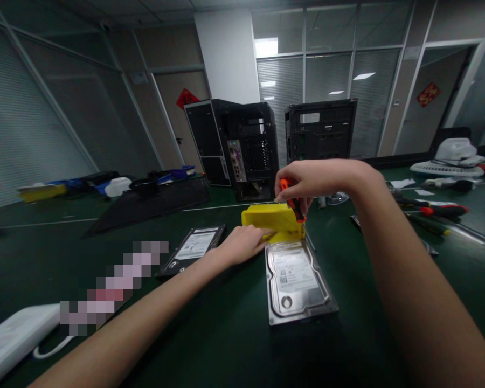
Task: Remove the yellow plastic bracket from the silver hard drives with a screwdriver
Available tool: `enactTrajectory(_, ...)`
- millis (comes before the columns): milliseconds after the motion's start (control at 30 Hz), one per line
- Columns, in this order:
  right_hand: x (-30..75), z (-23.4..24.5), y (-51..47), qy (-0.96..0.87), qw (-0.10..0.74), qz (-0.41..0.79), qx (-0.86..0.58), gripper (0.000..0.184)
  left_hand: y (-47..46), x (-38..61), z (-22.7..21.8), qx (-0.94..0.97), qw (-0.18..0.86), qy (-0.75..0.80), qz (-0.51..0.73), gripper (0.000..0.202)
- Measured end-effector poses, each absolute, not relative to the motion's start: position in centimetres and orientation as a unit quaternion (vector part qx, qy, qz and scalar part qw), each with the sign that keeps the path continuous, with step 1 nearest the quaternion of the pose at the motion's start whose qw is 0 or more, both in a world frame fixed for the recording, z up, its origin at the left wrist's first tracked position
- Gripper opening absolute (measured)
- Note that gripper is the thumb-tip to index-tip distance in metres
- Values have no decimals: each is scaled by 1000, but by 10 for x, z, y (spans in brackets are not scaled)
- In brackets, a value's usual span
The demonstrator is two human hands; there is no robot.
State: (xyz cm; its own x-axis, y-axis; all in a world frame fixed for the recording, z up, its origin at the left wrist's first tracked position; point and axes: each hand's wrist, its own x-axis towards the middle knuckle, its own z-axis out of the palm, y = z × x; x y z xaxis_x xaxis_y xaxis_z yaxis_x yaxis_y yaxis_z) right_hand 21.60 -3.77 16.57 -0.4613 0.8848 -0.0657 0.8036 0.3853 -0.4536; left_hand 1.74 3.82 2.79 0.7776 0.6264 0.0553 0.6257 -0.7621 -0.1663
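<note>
A yellow block (271,220) is kept on the green table (226,334), just beyond the far end of a bare drive (296,281) that lies flat, label up; the two appear to touch, though the joint is hidden by the block's near edge. The block is steadied by the left hand (244,243), which is laid against its near left side with fingers extended rather than wrapped around it, probably so that it cannot slide under pressure from above. A screwdriver (294,203) with an orange and black handle is clasped in the closed right hand (309,180) and held steeply, tip down at the block's right end, a grip suited to pressing and turning. The block thus lies between the hands, below the right one. A second drive (195,246) is left just beside the left wrist. Two opened cases (242,148) are stood at the back, and spare tools (432,209) are laid to the right.
</note>
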Motion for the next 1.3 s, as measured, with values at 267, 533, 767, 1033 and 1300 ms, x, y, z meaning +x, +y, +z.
enactTrajectory(267,217,165,-36,-831,92,217,-503,21,39,17,29,-940,90,-328,12,37)
enactTrajectory(533,216,165,-35,-830,94,217,-506,20,42,17,27,-944,73,-323,-3,35)
enactTrajectory(767,216,165,-36,-823,99,224,-512,18,37,14,22,-940,81,-326,-64,26)
enactTrajectory(1033,217,164,-34,-826,106,218,-509,16,35,15,18,-944,109,-300,-82,20)
enactTrajectory(1300,219,161,-27,-831,155,219,-488,16,7,-9,6,-864,-33,-441,-240,31)
